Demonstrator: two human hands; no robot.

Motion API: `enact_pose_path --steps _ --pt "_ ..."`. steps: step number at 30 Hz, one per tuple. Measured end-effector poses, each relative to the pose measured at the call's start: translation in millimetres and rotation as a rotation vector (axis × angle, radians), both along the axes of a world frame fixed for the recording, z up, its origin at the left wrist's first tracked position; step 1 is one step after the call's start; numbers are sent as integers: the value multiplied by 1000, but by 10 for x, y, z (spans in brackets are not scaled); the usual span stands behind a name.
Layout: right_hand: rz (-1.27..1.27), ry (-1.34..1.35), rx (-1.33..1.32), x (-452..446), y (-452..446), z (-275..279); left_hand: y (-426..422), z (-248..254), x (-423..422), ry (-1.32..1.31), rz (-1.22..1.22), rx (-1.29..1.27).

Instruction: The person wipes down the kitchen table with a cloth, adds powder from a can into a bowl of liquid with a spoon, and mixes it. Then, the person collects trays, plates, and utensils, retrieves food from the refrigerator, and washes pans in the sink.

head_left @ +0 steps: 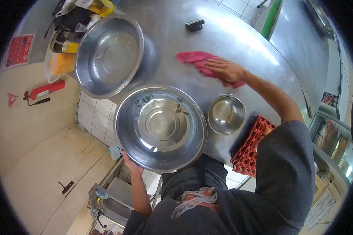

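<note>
Right hand: yours (pixel 225 69) lies palm down, fingers straight and nearly side by side, pressing on the cloth; you pinch nothing that shows.
Pink cloth: bunched and crumpled, it (pixel 192 57) lies under your right hand, sticking out past the fingertips and back below the wrist.
Left hand: yours (pixel 134 165) is at the near rim of a basin, some fingers up against its outer side; the others are hidden, so you cannot tell how firmly they close.
Wide steel basin: this one (pixel 161 123) is above your left hand, tilted toward you, with dents in its wall; whether the surface also bears it is unclear.
Second steel basin: it (pixel 115 56) sits well beyond your left hand, close to the first basin.
Small steel bowl: you have it (pixel 226 114) on the nearer side of your right hand, just beside the wide basin.
Red egg tray: it (pixel 249 152) lies nearer to you than the bowl, below your right forearm, partly covered by your sleeve.
Small black object: it (pixel 194 25) rests beyond your right hand, apart from the cloth.
Metal surface: shiny, it (pixel 166 43) spreads under and beyond your right hand.
</note>
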State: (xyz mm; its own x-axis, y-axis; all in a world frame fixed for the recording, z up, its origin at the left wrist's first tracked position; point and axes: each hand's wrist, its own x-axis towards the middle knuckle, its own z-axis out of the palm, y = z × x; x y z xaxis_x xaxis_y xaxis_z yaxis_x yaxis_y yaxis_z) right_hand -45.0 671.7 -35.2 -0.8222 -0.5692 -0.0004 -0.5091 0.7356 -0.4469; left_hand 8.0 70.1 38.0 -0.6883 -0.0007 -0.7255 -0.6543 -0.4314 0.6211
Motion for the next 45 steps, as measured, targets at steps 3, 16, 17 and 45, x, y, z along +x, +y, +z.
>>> enact_pose_path --steps 3,16,17,45 --pt "-265 -14 88 666 458 96 148 -1 9 12 -17 -43" --pt "-999 148 49 2102 875 171 993 163 -247 103 -133 -12" --pt "-1082 212 88 2087 822 186 1067 166 -274 105 -138 -4" --pt "-1685 -155 -311 3506 -959 2030 2262 -39 -352 107 -427 154"
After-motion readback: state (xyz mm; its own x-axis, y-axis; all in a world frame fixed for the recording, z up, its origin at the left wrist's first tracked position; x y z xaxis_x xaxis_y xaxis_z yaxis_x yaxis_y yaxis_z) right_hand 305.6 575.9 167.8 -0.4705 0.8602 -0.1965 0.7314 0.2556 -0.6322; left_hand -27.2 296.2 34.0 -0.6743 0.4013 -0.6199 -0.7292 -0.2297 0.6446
